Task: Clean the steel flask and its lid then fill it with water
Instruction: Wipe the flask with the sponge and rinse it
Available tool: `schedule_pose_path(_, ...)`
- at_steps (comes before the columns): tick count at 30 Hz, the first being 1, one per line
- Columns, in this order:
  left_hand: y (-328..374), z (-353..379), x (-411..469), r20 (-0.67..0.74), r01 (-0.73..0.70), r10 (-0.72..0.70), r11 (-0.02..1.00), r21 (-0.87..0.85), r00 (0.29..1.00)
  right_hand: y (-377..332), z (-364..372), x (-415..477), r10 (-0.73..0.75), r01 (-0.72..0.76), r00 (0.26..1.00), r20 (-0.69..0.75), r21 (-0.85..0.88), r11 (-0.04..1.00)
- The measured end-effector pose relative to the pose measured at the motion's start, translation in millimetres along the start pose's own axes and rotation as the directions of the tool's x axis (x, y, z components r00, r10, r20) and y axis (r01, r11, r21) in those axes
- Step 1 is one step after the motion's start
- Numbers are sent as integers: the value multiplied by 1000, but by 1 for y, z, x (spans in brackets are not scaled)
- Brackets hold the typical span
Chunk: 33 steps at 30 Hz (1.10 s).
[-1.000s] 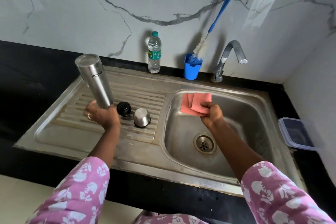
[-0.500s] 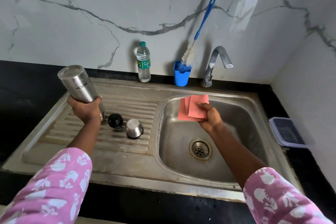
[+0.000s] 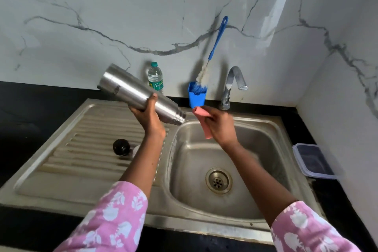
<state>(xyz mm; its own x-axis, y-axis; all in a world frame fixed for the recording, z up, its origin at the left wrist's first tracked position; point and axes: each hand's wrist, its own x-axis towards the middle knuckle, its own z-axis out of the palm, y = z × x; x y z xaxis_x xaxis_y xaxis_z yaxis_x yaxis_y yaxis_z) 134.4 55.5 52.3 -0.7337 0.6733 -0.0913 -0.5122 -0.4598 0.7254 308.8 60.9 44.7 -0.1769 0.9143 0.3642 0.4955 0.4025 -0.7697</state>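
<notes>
left hand (image 3: 150,117): i see it wrapped round the steel flask (image 3: 131,91), mouth tipped toward the sink (image 3: 255,121).
right hand (image 3: 219,127): clutches pink cloth (image 3: 201,112) beside it, likely for wiping.

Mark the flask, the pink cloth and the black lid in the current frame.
flask (image 3: 126,88): head view, bare steel mid-body.
pink cloth (image 3: 201,112): head view, folded end nearest the flask's mouth.
black lid (image 3: 121,147): head view, centre of its top.
</notes>
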Motion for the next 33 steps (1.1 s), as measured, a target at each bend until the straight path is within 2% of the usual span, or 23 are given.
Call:
schedule_pose_path(2, -18, 7, -14, -47, 52, -55, 996, -72, 997, -5, -1, -5, -139, 141, 990, 33, -89, 986)
schedule_pose_path(4, -35, 12, -28, -99, 131, -145, 982, -135, 984, -3, -3, -9, -207, 223, 974, 93, -228, 948)
schedule_pose_path(8, -62, 18, -58, -191, 231, -262, 958, -172, 946, 5, -21, -19, -167, 230, 971, 170, -484, 845)
schedule_pose_path(11, -70, 18, -70, -205, 310, -349, 929, -200, 914, 18, -32, -32, -327, 390, 921, 212, -529, 754)
schedule_pose_path(13, -73, 18, -74, -231, 379, -419, 904, -200, 878, 28, -40, -42, -364, 467, 884, 294, -513, 720)
schedule_pose_path(16, -72, 18, -82, -257, 473, -499, 866, -161, 827, 42, -56, -50, -448, 627, 779, 439, -504, 594)
schedule_pose_path(19, -70, 20, -88, -291, 548, -558, 827, -124, 777, 44, -66, -50, -526, 730, 682, 508, -513, 451)
schedule_pose_path(21, -69, 22, -94, -315, 553, -554, 827, -100, 770, 42, -66, -51, -460, 688, 725, 512, -532, 493)
schedule_pose_path(24, -70, 27, -99, -342, 518, -516, 850, -95, 785, 26, -67, -48, -246, 475, 864, 439, -552, 685)
schedule_pose_path(25, -70, 28, -101, -339, 506, -504, 858, -90, 794, 21, -69, -47, -165, 402, 890, 425, -562, 722)
schedule_pose_path(28, -67, 30, -106, -326, 467, -465, 881, -76, 823, 19, -72, -43, -5, 295, 903, 429, -611, 735)
schedule_pose_path(31, -68, 30, -106, -350, 416, -420, 905, -90, 837, 17, -70, -52, -103, 377, 885, 455, -567, 732)
schedule_pose_path(33, -67, 30, -105, -376, 395, -402, 913, -98, 835, 27, -66, -57, -164, 479, 832, 529, -539, 693)
